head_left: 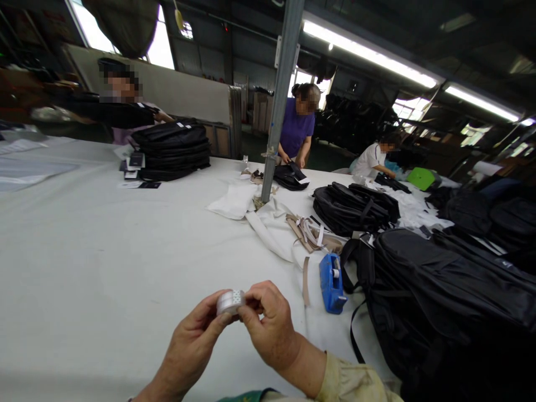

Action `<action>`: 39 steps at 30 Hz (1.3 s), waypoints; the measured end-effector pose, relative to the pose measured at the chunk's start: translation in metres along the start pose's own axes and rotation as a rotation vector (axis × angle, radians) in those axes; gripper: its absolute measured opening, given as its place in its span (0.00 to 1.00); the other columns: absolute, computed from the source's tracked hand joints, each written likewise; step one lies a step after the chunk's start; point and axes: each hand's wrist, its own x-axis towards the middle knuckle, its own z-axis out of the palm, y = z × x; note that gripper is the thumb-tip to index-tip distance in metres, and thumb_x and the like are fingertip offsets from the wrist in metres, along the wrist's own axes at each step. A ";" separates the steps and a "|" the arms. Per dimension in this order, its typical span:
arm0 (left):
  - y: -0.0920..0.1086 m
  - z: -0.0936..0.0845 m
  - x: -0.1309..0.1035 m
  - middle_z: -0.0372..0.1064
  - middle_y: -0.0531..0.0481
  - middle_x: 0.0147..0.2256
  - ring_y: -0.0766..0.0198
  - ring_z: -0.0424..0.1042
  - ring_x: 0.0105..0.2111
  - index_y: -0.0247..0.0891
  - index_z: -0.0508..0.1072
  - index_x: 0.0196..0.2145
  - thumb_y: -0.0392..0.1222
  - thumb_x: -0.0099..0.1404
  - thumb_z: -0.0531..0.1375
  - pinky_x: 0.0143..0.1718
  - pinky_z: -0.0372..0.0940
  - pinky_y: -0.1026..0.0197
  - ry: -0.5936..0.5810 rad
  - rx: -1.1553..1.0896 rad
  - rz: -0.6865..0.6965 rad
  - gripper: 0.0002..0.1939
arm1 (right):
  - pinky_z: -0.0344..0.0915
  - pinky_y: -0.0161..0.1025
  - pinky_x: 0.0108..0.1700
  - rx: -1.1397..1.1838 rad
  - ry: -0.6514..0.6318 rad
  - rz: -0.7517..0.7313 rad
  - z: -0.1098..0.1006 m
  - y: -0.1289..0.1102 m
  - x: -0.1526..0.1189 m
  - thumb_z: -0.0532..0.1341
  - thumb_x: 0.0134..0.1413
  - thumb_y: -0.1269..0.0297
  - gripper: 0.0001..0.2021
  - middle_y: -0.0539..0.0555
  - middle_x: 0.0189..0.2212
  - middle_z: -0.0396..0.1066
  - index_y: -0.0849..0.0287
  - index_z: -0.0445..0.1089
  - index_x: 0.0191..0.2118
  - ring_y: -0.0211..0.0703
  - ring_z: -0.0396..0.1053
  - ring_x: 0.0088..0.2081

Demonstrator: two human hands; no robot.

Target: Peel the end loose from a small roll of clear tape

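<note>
Above the near part of the white-covered table (125,268), I hold a small roll of clear tape (228,302) with a printed label on its rim. My left hand (190,340) is closed round the roll's left side, its thumb in front. At the roll's right edge my right hand (274,324) pinches with thumb and forefinger, the other fingers curled. Whether a loose tape end lies in that pinch, I cannot tell. To the right of my hands stands a blue tape dispenser (332,285) with a white hub in it.
Black backpacks (444,279) are heaped at the right, a strap hanging near the dispenser. Beyond lie tan and white strips (312,231) and more bags (355,206). A metal post (280,100) rises from the table. Stacked black bags (171,148) stand far left. Several people work across the table.
</note>
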 end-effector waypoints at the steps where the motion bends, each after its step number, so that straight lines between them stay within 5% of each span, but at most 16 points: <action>1: -0.001 -0.002 0.000 0.80 0.50 0.41 0.53 0.78 0.42 0.46 0.79 0.44 0.47 0.57 0.71 0.48 0.76 0.54 -0.005 0.002 0.002 0.16 | 0.68 0.36 0.36 -0.002 0.001 -0.004 0.000 -0.001 0.000 0.63 0.55 0.72 0.08 0.54 0.36 0.70 0.56 0.72 0.40 0.41 0.69 0.36; 8: -0.004 -0.012 -0.006 0.76 0.42 0.52 0.44 0.73 0.52 0.42 0.79 0.48 0.51 0.67 0.61 0.55 0.71 0.46 -0.198 -0.090 0.025 0.16 | 0.68 0.38 0.37 -0.018 0.010 -0.027 0.000 -0.004 0.002 0.61 0.55 0.72 0.09 0.55 0.36 0.69 0.56 0.71 0.42 0.41 0.68 0.36; 11: 0.000 -0.009 -0.007 0.75 0.42 0.52 0.44 0.72 0.53 0.41 0.82 0.41 0.50 0.64 0.64 0.54 0.72 0.49 -0.157 -0.048 -0.006 0.13 | 0.66 0.38 0.37 -0.084 0.022 -0.002 0.002 0.000 0.002 0.61 0.52 0.74 0.08 0.53 0.33 0.68 0.57 0.71 0.38 0.40 0.66 0.34; 15: -0.001 -0.005 -0.005 0.73 0.43 0.54 0.45 0.70 0.55 0.41 0.82 0.36 0.51 0.61 0.67 0.58 0.68 0.49 -0.061 0.039 -0.042 0.12 | 0.59 0.35 0.28 -0.039 0.013 0.275 0.005 0.005 0.000 0.64 0.50 0.68 0.03 0.47 0.23 0.65 0.58 0.68 0.30 0.36 0.61 0.25; 19: -0.005 -0.005 -0.003 0.72 0.42 0.55 0.46 0.68 0.57 0.43 0.82 0.36 0.52 0.61 0.66 0.62 0.62 0.48 -0.009 0.168 -0.006 0.11 | 0.51 0.33 0.19 0.380 -0.139 0.600 0.007 0.000 0.003 0.63 0.52 0.57 0.11 0.43 0.13 0.59 0.59 0.67 0.28 0.32 0.54 0.15; 25: -0.002 -0.006 -0.003 0.71 0.41 0.54 0.46 0.69 0.56 0.44 0.82 0.34 0.52 0.59 0.68 0.58 0.66 0.51 -0.045 0.254 0.074 0.11 | 0.43 0.30 0.16 0.630 -0.100 0.863 0.009 -0.004 0.008 0.72 0.38 0.53 0.17 0.44 0.15 0.63 0.62 0.69 0.26 0.28 0.50 0.14; 28: -0.004 -0.007 -0.004 0.71 0.40 0.54 0.45 0.69 0.56 0.42 0.83 0.32 0.52 0.56 0.70 0.58 0.65 0.52 -0.031 0.213 0.025 0.11 | 0.42 0.30 0.16 0.629 -0.103 0.875 0.012 0.001 0.005 0.72 0.38 0.55 0.17 0.44 0.14 0.62 0.62 0.69 0.25 0.27 0.49 0.14; 32: -0.003 -0.005 0.002 0.75 0.40 0.50 0.46 0.73 0.52 0.40 0.82 0.36 0.54 0.56 0.70 0.54 0.70 0.48 0.041 -0.127 -0.185 0.16 | 0.44 0.30 0.17 0.616 -0.142 0.768 0.007 0.010 0.000 0.71 0.40 0.54 0.16 0.42 0.12 0.59 0.61 0.69 0.26 0.28 0.49 0.14; 36: 0.007 -0.003 0.009 0.78 0.41 0.45 0.49 0.74 0.50 0.37 0.81 0.39 0.54 0.57 0.70 0.50 0.73 0.51 0.063 -0.195 -0.272 0.18 | 0.49 0.31 0.21 0.638 -0.349 0.651 -0.008 0.011 0.001 0.71 0.40 0.50 0.19 0.44 0.16 0.62 0.61 0.69 0.27 0.30 0.53 0.17; 39: 0.011 -0.002 0.008 0.78 0.44 0.40 0.56 0.75 0.42 0.38 0.80 0.41 0.53 0.61 0.67 0.44 0.74 0.56 -0.073 -0.115 -0.296 0.17 | 0.50 0.32 0.24 0.670 -0.518 0.603 -0.016 0.008 0.007 0.72 0.41 0.48 0.20 0.44 0.18 0.62 0.61 0.70 0.27 0.30 0.53 0.20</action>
